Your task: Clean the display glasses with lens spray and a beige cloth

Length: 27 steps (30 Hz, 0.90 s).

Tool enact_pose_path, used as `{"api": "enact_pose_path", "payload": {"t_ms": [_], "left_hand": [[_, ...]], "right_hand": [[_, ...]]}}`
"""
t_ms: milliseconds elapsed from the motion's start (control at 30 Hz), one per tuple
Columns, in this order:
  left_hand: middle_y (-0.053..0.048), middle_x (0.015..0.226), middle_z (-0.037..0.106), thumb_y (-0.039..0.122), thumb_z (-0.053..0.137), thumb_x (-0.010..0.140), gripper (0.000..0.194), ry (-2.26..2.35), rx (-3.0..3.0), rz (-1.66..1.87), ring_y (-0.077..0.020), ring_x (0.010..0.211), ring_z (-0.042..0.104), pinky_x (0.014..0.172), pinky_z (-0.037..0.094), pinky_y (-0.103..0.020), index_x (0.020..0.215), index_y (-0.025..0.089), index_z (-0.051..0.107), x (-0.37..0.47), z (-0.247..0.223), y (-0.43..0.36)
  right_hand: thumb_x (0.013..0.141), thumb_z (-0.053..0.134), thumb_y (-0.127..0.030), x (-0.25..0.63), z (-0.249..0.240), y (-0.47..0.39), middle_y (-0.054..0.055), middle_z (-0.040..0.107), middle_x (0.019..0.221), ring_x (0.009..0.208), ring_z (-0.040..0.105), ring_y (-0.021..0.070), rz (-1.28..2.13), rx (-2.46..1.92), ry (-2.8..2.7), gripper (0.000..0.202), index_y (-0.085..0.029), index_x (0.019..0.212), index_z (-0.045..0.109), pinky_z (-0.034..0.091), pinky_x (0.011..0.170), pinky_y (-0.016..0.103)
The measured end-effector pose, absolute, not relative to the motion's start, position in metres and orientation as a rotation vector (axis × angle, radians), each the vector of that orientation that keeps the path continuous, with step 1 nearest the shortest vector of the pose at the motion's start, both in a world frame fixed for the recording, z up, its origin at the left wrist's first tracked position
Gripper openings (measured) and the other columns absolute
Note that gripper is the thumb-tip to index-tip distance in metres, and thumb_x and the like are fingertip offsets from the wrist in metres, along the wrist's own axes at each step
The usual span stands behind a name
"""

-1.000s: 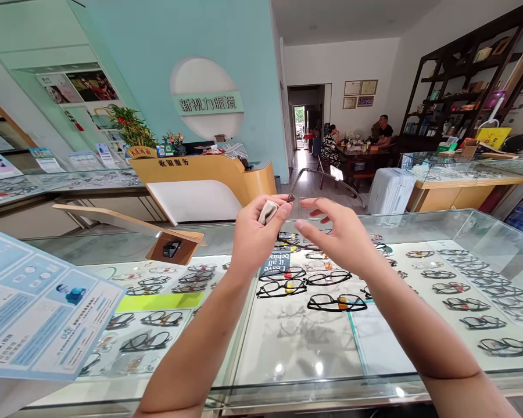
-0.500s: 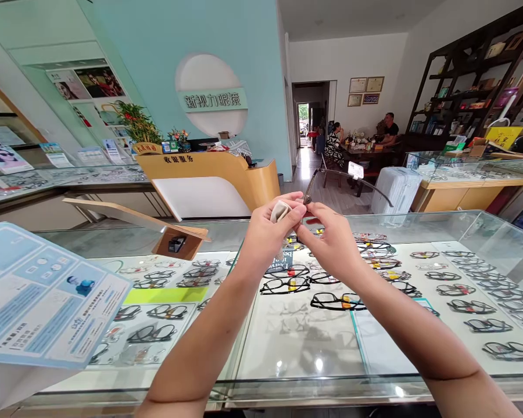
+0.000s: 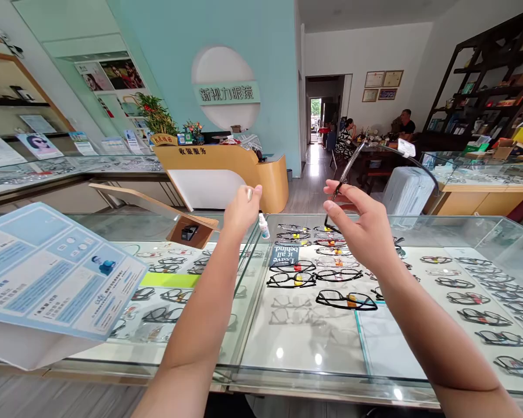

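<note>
My right hand (image 3: 368,223) pinches a pair of dark-rimmed eyeglasses (image 3: 345,169) by the rim between thumb and fingers. The glasses are raised above the display case, with one temple arm stretching to the right and a white tag (image 3: 407,148) on it. My left hand (image 3: 239,215) is closed in a fist to the left of the glasses, apart from them. A pale bit of cloth (image 3: 249,194) shows between its fingers; most of it is hidden. Just right of that hand, a small white spray bottle (image 3: 264,226) stands on the glass.
Beneath my arms is a glass display case (image 3: 296,371) with rows of eyeglasses (image 3: 346,299) inside. A blue and white leaflet stand (image 3: 56,273) and a wooden stand (image 3: 185,232) are on the left. Beyond are a cash counter (image 3: 270,180), a wrapped suitcase (image 3: 407,194) and seated people.
My hands have moved apart: the left went left with the cloth, the right went right with the glasses. The spray bottle has come into sight, and the view has turned slightly left.
</note>
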<state>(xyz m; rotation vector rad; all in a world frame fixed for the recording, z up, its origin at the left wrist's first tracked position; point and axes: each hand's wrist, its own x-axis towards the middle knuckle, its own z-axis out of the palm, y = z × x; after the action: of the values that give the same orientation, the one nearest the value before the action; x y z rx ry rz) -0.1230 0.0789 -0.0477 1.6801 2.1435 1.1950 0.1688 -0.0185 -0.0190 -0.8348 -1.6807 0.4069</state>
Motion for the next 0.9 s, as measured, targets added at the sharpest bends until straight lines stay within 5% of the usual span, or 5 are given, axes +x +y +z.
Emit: {"api": "enact_pose_path", "payload": {"t_ms": [133,300,467,667,900], "left_hand": [[-0.019,0.114,0.073,0.042,0.049,0.105,0.040,2.253,1.551,0.981,-0.0420,0.111,0.068,0.095,0.049,-0.050,0.140,0.024,0.058,-0.146,-0.074,0.104],[-0.020,0.127,0.069,0.043,0.080,0.081,0.033,2.203,1.432,0.741,-0.0396,0.101,0.071,0.087,0.056,-0.049,0.105,0.023,0.073,-0.166,-0.108,0.128],[-0.021,0.140,0.065,0.052,0.103,0.062,0.059,2.154,1.396,0.642,-0.0434,0.113,0.071,0.091,0.058,-0.051,0.102,0.019,0.076,-0.170,-0.131,0.143],[-0.011,0.136,0.072,0.041,0.076,0.105,0.038,1.998,1.386,0.692,-0.0281,0.120,0.072,0.103,0.064,-0.050,0.134,0.016,0.071,-0.159,-0.152,0.146],[-0.009,0.113,0.072,0.035,0.069,0.103,0.022,1.669,1.313,1.327,-0.0209,0.102,0.071,0.089,0.064,-0.037,0.114,0.016,0.066,-0.136,-0.116,0.130]], "right_hand": [[0.103,0.069,-0.038,0.167,-0.018,-0.019,0.009,0.082,0.139,0.112,0.079,0.0287,0.413,-0.825,-1.699,0.030,-0.027,0.130,0.079,0.063,0.101,0.050],[0.103,0.070,-0.038,0.168,-0.017,-0.019,0.009,0.083,0.135,0.109,0.079,0.0291,0.409,-0.832,-1.707,0.030,-0.028,0.129,0.079,0.063,0.100,0.051],[0.102,0.069,-0.036,0.168,-0.017,-0.019,0.010,0.083,0.135,0.109,0.078,0.0287,0.427,-0.831,-1.736,0.030,-0.026,0.128,0.080,0.062,0.101,0.052],[0.103,0.068,-0.036,0.168,-0.017,-0.020,0.009,0.082,0.137,0.113,0.078,0.0273,0.475,-0.814,-1.753,0.032,-0.026,0.131,0.079,0.063,0.103,0.050],[0.103,0.068,-0.034,0.176,-0.007,-0.033,0.010,0.081,0.141,0.112,0.077,0.0251,0.520,-0.779,-1.748,0.031,-0.024,0.130,0.078,0.062,0.102,0.046]]}}
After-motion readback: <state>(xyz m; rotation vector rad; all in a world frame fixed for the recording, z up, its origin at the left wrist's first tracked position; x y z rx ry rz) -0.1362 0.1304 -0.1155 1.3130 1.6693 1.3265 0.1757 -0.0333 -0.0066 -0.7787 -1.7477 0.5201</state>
